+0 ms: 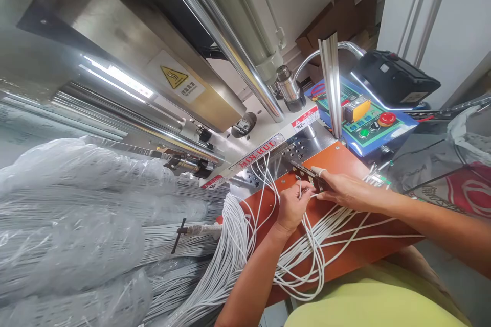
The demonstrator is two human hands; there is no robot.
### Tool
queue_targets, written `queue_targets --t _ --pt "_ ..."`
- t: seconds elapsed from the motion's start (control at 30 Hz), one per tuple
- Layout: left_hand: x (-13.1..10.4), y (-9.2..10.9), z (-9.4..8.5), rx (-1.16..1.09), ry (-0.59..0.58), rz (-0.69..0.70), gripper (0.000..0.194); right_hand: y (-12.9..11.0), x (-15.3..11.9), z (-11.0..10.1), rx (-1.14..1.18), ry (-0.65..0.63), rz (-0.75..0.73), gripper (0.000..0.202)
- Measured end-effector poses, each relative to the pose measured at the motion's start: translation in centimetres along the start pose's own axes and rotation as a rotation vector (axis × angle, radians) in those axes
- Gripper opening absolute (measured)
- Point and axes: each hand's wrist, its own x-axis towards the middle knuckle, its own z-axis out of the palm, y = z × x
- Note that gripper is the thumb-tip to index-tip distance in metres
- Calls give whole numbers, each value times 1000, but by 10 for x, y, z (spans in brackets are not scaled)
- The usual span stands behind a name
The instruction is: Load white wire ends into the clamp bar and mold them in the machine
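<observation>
My right hand grips a dark metal block, which looks like a mold plate with small slots, tilted above the orange board. The fingers of my left hand are pinched on a white cable at the side of this block. The cable's tip is partly hidden by my fingers. Loose white cables hang in loops below both hands and across the board. Further white cables run under the press plate of the molding machine, just beyond my left hand.
A control box with a red stop button stands beyond my right hand. Large bundles of wrapped cables fill the left side. A clamp handle juts out beside the board. Steel guide columns rise over the machine.
</observation>
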Motion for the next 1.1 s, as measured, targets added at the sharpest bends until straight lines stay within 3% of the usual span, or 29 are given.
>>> queue_targets --t 0.2,0.37,0.47,0.57,0.63,0.73,0.8,0.93,1.1 --pt "1 -4 4 -109 73 -65 14 6 0 5 -100 26 21 26" --pt "7 -2 -8 -214 142 -93 15 10 -1 5 -23 39 10 37" --pt "11 -4 -15 -447 230 -247 29 12 0 4 8 19 47 38" --pt "14 -7 -16 -585 187 -354 36 14 1 5 18 27 41 44" --pt "14 -9 -14 -544 161 -366 34 15 1 7 11 24 17 48" --pt "14 -5 -13 -323 249 -292 36 14 0 8 -14 11 14 53" --pt "13 -1 -14 -171 279 -212 26 13 0 8 -14 8 16 54" --pt "12 4 -16 -56 178 -125 15 12 0 6 -13 14 24 49" --pt "13 0 -15 15 188 -97 15 9 -1 5 14 15 17 46"
